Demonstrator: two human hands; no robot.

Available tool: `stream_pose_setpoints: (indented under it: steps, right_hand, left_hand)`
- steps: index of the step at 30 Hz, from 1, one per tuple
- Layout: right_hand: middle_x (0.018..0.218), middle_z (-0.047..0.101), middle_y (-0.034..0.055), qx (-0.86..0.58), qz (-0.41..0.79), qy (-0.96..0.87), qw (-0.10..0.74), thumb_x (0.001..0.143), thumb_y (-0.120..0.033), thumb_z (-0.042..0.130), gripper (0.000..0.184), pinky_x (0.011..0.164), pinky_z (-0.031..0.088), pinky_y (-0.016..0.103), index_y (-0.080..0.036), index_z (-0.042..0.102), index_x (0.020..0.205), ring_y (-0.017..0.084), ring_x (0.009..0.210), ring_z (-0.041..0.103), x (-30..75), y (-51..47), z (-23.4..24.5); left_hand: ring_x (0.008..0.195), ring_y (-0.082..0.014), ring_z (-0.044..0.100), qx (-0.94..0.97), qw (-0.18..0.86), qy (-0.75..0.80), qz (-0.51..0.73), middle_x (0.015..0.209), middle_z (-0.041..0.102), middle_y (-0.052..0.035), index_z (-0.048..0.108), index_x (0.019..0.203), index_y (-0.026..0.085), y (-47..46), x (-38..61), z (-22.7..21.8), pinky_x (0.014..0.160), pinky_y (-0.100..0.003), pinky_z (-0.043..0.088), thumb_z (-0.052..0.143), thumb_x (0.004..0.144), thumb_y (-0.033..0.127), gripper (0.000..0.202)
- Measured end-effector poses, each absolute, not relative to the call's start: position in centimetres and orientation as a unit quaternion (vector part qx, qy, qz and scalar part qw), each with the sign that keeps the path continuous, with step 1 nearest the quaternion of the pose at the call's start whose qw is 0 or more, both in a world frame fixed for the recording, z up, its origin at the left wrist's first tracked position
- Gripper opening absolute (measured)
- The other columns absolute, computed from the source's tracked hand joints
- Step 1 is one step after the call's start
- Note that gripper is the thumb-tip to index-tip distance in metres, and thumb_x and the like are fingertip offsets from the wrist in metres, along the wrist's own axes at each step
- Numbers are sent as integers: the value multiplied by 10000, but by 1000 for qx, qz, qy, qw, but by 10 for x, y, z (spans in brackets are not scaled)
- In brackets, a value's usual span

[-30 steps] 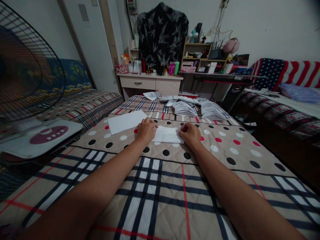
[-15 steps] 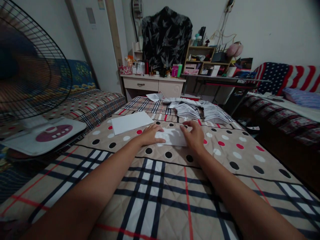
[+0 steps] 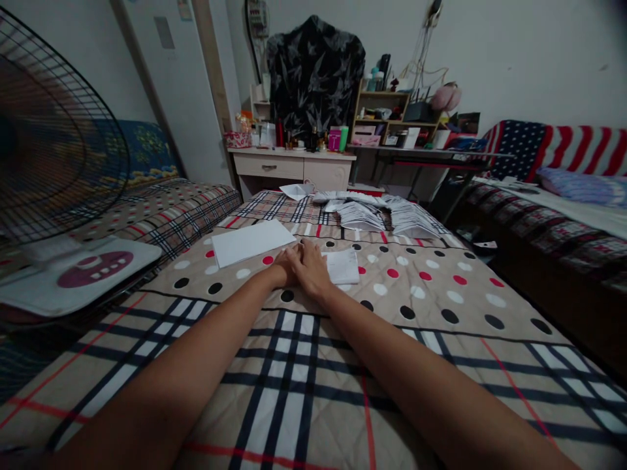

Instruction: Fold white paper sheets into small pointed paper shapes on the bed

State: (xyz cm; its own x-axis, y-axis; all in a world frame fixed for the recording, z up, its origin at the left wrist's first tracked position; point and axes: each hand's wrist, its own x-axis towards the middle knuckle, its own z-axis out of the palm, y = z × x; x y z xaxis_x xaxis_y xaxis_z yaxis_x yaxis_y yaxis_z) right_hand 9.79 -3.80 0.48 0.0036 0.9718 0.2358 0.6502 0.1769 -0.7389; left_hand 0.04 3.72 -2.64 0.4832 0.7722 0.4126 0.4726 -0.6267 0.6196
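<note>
A folded white sheet of paper (image 3: 343, 267) lies on the bedspread, its left end beneath my hands. My right hand (image 3: 314, 269) is laid over that left end, fingers stretched forward, and it overlaps my left hand. Most of my left hand (image 3: 284, 267) is covered by the right one, so its fingers are hidden; it sits at the sheet's left edge. To the upper left of my hands rests a flat pile of white paper (image 3: 252, 243). Farther off are two fanned rows of folded papers (image 3: 362, 217).
The bed has a checked and dotted bedspread (image 3: 343, 365). A fan (image 3: 63, 143) stands at the left, its blades blurred. Beyond the bed are a drawer cabinet (image 3: 274, 167) crowded with bottles and a shelf unit (image 3: 382, 108). Another bed (image 3: 563, 235) is at the right.
My right hand has moved left from the sheet's right end to its left end, over my left hand. The visible part of the paper is now shorter. The view has shifted slightly.
</note>
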Motion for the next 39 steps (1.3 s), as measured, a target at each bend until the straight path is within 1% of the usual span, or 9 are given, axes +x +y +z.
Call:
stream_pose_setpoints:
  steps: [7,10,15,18,20,25,31,34,39]
  right_hand:
    - [1607,168,140,-621,190,-724,232,955,-623,191,785,1189,83,503,-100,195,1541,298,1494,60,156,-57,-1]
    - [1603,160,163,-636,105,-751,143,969,-524,286,735,1195,84,481,-57,212,1532,296,1492,82,191,-64,-4]
    - [1593,197,148,-659,-6,-749,71,987,-352,269,612,1186,151,496,-39,270,1513,290,1484,150,225,-71,-11]
    - [1582,234,154,-655,-43,-751,71,989,-344,267,597,1172,188,523,-35,303,1499,306,1470,199,225,-71,-14]
    - [1574,256,162,-651,-62,-753,76,992,-348,259,594,1162,212,535,-32,315,1492,313,1461,225,223,-72,-16]
    - [1559,298,176,-624,-110,-770,73,956,-293,335,581,1131,261,569,-53,341,1485,344,1441,260,229,-71,-25]
    - [1544,347,156,-596,-144,-786,80,903,-312,446,592,1119,276,574,-127,401,1463,346,1427,280,239,-67,-36]
    - [1561,310,151,-614,-135,-774,71,929,-286,381,589,1109,305,557,-108,344,1489,324,1437,277,234,-68,-30]
    - [1560,302,147,-648,-98,-753,64,979,-300,292,552,1144,267,522,-66,355,1475,295,1447,273,225,-73,-17]
  left_hand:
    - [1223,-303,473,893,151,361,222,1296,538,-110,594,1199,216,22,-12,-16,1055,-425,358,751,659,484,623]
    - [1223,-298,480,897,145,373,189,1307,527,-110,587,1232,216,20,-15,-8,1047,-416,375,743,660,571,691]
    - [1244,-268,506,908,183,344,157,1369,526,-97,631,1232,232,23,-22,8,1064,-367,383,798,653,380,621]
    - [1143,-276,579,897,121,399,147,1233,635,-77,721,1049,228,12,-9,23,1020,-395,426,778,665,255,389]
    - [1158,-294,563,883,94,427,173,1148,668,-97,731,973,195,-2,14,30,1052,-458,388,650,786,215,205]
    - [1256,-202,501,888,152,329,284,1350,540,-135,502,1354,120,-37,92,20,1090,-308,385,506,923,303,468]
    - [1471,-323,178,893,179,349,222,1563,296,-135,285,1502,157,-37,113,-7,1192,-518,166,244,959,599,701]
    - [1498,-307,61,906,172,351,162,1613,158,-127,137,1545,154,-28,93,-10,1207,-507,79,166,937,659,791]
    - [1500,-307,38,910,111,384,108,1621,91,-124,147,1545,173,-10,44,-11,1204,-480,54,276,889,721,865]
